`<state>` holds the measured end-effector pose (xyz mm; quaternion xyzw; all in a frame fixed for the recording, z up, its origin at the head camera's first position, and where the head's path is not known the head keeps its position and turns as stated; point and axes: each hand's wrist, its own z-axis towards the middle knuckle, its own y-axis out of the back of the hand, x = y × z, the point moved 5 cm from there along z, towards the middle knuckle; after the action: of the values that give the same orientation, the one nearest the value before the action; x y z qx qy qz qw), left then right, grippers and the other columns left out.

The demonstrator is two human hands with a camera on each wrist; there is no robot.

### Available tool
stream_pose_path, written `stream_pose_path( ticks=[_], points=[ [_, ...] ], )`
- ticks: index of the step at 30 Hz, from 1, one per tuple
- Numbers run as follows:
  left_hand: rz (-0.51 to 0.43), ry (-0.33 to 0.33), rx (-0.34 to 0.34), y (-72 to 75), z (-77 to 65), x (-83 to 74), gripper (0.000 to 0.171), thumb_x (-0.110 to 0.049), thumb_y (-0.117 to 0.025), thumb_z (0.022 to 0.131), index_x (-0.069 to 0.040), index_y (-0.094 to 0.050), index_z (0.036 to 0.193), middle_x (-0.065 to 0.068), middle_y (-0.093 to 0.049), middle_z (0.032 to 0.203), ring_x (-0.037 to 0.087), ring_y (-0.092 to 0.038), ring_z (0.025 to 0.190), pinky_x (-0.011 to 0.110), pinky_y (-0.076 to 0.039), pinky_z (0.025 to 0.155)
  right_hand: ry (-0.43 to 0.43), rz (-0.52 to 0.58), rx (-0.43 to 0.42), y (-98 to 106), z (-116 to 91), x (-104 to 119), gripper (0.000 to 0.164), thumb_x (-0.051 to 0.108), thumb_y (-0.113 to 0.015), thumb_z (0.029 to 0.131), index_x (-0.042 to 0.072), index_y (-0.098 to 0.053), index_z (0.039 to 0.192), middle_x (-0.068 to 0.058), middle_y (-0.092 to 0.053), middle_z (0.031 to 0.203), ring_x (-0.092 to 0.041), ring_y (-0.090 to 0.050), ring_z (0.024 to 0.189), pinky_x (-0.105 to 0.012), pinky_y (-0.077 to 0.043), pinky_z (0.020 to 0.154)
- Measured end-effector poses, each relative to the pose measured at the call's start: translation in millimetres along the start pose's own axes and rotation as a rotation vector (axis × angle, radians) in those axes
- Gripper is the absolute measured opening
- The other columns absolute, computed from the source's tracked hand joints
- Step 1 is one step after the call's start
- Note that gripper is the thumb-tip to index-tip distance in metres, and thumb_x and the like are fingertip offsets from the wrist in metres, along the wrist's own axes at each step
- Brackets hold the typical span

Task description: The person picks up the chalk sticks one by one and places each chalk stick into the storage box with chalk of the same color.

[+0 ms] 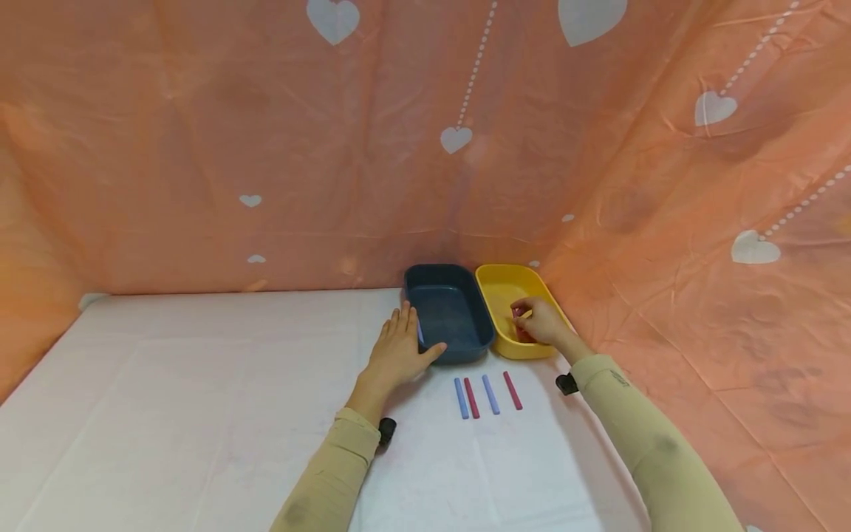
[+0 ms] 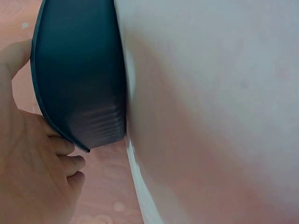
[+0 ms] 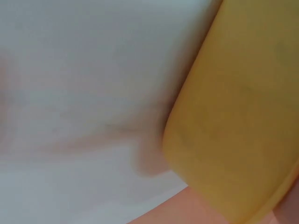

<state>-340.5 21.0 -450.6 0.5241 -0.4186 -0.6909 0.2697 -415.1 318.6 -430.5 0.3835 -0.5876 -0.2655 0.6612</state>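
My left hand (image 1: pixel 397 353) rests along the left rim of a dark blue tray (image 1: pixel 484 310), fingers straight and thumb spread. In the left wrist view the thumb and fingers touch the rim of that tray (image 2: pixel 79 70). A light blue stick (image 1: pixel 420 331) shows beside the left fingers, inside the tray. Over the yellow tray (image 1: pixel 492 284) to the right, my right hand (image 1: pixel 541 322) pinches a slim red stick (image 1: pixel 515 313). More red (image 1: pixel 523 336) shows below those fingers. Only the outside of the yellow tray (image 3: pixel 233 116) fills the right wrist view; the fingertips are hidden there.
Before the trays, on a white-covered table (image 1: pixel 199 399), lie two light blue sticks (image 1: pixel 490 394) and two red sticks (image 1: pixel 513 390) in a loose row. An orange sheet with white hearts (image 1: pixel 372 170) hangs behind and along the right side, close to the yellow tray.
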Motion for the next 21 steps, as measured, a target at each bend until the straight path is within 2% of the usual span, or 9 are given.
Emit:
stream_pose_path(
  ticks=[8, 14, 21],
  points=[
    [-0.007, 0.000, -0.006, -0.8, -0.4, 0.0, 0.102, -0.064, -0.054, 0.100, 0.004, -0.014, 0.164, 0.020, -0.006, 0.173, 0.039, -0.009, 0.160, 0.050, -0.011, 0.129, -0.059, 0.056, 0.074, -6.7, 6.4, -3.2, 0.033, 0.001, -0.061, 0.100, -0.010, -0.061, 0.131, -0.019, -0.064, 0.109, -0.018, -0.061, 0.072, -0.022, -0.052, 0.066],
    [-0.005, 0.006, -0.007, -0.6, -0.6, -0.2, 0.101, -0.063, -0.054, 0.100, 0.004, -0.014, 0.164, 0.019, -0.006, 0.173, 0.039, -0.009, 0.160, 0.049, -0.011, 0.129, -0.092, 0.046, 0.092, -10.6, 9.1, -5.1, 0.032, 0.001, -0.063, 0.099, -0.011, -0.062, 0.129, -0.019, -0.064, 0.108, -0.017, -0.062, 0.074, -0.021, -0.054, 0.067],
    [-0.010, 0.009, -0.006, 0.1, -0.6, -0.2, 0.101, -0.063, -0.055, 0.100, 0.003, -0.014, 0.164, 0.019, -0.006, 0.174, 0.038, -0.008, 0.160, 0.049, -0.010, 0.129, -0.096, 0.057, 0.091, -14.0, 11.7, -5.4, 0.028, -0.001, -0.066, 0.098, -0.013, -0.065, 0.123, -0.018, -0.066, 0.102, -0.012, -0.063, 0.066, -0.020, -0.055, 0.064]
  ],
)
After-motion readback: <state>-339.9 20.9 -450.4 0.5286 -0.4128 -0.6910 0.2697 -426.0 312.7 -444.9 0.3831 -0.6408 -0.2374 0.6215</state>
